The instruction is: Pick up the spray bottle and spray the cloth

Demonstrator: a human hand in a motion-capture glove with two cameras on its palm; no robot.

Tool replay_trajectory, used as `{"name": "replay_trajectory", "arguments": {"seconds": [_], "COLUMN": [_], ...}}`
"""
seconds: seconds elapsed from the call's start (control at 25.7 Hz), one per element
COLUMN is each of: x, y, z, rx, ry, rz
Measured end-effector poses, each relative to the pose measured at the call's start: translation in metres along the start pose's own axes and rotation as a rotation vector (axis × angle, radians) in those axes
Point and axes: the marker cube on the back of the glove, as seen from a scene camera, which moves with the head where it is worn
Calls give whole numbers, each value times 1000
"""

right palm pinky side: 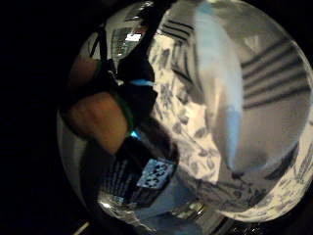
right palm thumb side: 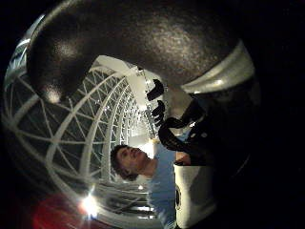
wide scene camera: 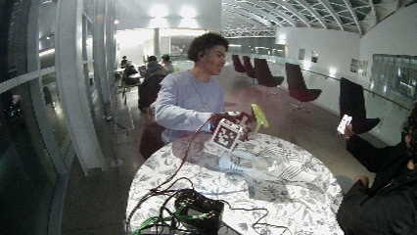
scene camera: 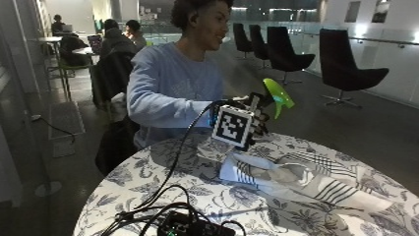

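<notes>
spray bottle (scene camera: 278,96) body hidden behind hand (scene camera: 256,119).

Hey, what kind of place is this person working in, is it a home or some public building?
Probably a public building, an atrium or lounge, not a home. Rows of dark lounge chairs line a railing, a latticed glass roof spans overhead, and the round table with a floral cover stands by tall windows.

I see two outside cameras looking across the round table (scene camera: 196,196) at the person at 12 o'clock, one close, one farther back. Two palm cameras sit very near the spray bottle (scene camera: 278,96); one faces the cloth (right palm pinky side: 274,98), the other the ceiling.
</notes>
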Motion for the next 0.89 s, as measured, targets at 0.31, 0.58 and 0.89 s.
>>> {"name": "replay_trajectory", "arguments": {"seconds": [0.31, 0.58, 0.89], "x": [-15, 1, 26], "y": [-21, -69, -80], "z": [65, 132, 167], "rx": [83, 49, -62], "ry": [122, 133, 156], "rz": [-417, -538, -554]}}
